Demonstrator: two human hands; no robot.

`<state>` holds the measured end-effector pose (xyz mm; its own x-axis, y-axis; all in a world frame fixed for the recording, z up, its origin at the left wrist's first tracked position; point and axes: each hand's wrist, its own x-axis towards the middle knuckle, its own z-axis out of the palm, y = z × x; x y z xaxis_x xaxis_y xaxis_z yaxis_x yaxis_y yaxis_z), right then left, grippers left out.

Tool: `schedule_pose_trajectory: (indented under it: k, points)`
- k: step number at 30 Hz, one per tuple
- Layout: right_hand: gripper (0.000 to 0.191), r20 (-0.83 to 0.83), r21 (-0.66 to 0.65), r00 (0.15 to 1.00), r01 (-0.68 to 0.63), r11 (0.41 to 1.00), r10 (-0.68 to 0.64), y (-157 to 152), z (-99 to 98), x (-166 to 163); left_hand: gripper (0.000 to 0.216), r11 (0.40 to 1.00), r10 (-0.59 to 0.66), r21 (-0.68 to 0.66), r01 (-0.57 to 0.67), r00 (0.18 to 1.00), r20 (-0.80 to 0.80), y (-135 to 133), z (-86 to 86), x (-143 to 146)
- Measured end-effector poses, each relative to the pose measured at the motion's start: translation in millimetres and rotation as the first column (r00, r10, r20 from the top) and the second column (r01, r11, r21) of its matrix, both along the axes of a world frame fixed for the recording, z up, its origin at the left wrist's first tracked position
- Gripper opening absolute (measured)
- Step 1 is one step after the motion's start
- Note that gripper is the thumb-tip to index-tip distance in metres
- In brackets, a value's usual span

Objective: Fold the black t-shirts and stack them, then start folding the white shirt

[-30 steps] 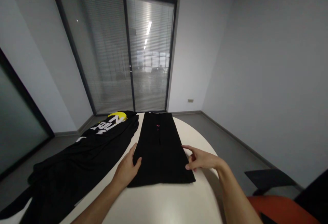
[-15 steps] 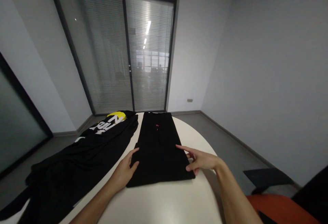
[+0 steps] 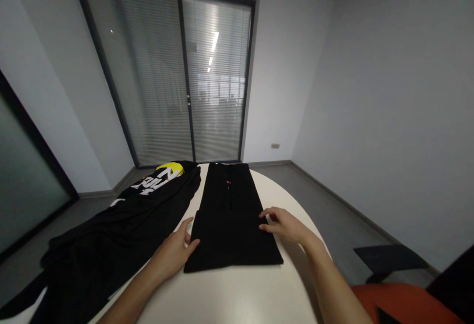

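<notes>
A black garment (image 3: 233,237) lies folded into a long strip on the white table (image 3: 237,297), with a small pink print on its far part. Its near end is folded over, forming a wider flap that ends about halfway up. My left hand (image 3: 172,255) rests at the flap's left edge, thumb on the cloth and fingers spread apart. At the right edge, my right hand (image 3: 283,223) touches the flap with its fingertips, thumb and forefinger apart. Some fingers of both hands are hidden. Neither hand visibly grips the cloth.
Another black garment (image 3: 122,225) with white lettering and a yellow patch lies loosely along the table's left side. An orange-seated chair (image 3: 392,302) stands at the lower right. Beyond the table are a glass partition with blinds (image 3: 218,116) and grey walls.
My right hand has moved up from the flap's near right corner along its edge, and its forefinger has drawn back. My left hand has shifted slightly down and left. The folded flap lies flatter.
</notes>
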<state>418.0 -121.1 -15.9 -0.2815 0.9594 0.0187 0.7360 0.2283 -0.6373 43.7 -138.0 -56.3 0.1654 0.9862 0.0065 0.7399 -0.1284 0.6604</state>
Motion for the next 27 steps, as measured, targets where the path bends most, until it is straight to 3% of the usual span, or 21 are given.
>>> schedule_pose_trajectory:
  k: [3, 6, 8, 12, 21, 27]
  points:
    - [0.029, 0.087, 0.250, 0.994, -0.085, 0.964, 0.065, -13, 16.3, -32, 0.059, 0.998, -0.042, 0.043, 0.041, 0.999, 0.012, 2, -5.9, 1]
    - [0.042, 0.180, 0.220, 0.920, -0.383, 0.897, 0.349, -30, 20.7, -75, 0.053, 0.993, -0.054, 0.107, 0.056, 0.998, -0.018, 2, -9.1, 3]
    - [0.045, 0.290, 0.177, 0.840, -0.519, 0.836, 0.459, -38, 16.7, -99, 0.051, 0.988, -0.048, 0.146, 0.052, 0.998, -0.029, 1, -7.9, 4]
    - [0.036, 0.434, 0.177, 0.780, -0.564, 0.806, 0.450, -41, 7.5, -119, 0.048, 0.981, -0.047, 0.183, 0.056, 0.998, -0.051, -1, -3.8, 4]
    - [0.021, 0.456, 0.177, 0.734, -0.629, 0.757, 0.503, -35, -4.5, -120, 0.039, 0.995, -0.058, 0.072, 0.062, 0.997, -0.056, 1, 4.6, 1]
    - [0.022, 0.324, 0.103, 0.629, -0.766, 0.634, 0.707, -52, -6.0, -137, 0.050, 0.998, 0.058, -0.004, -0.058, 0.997, -0.057, -2, 25.7, -7]
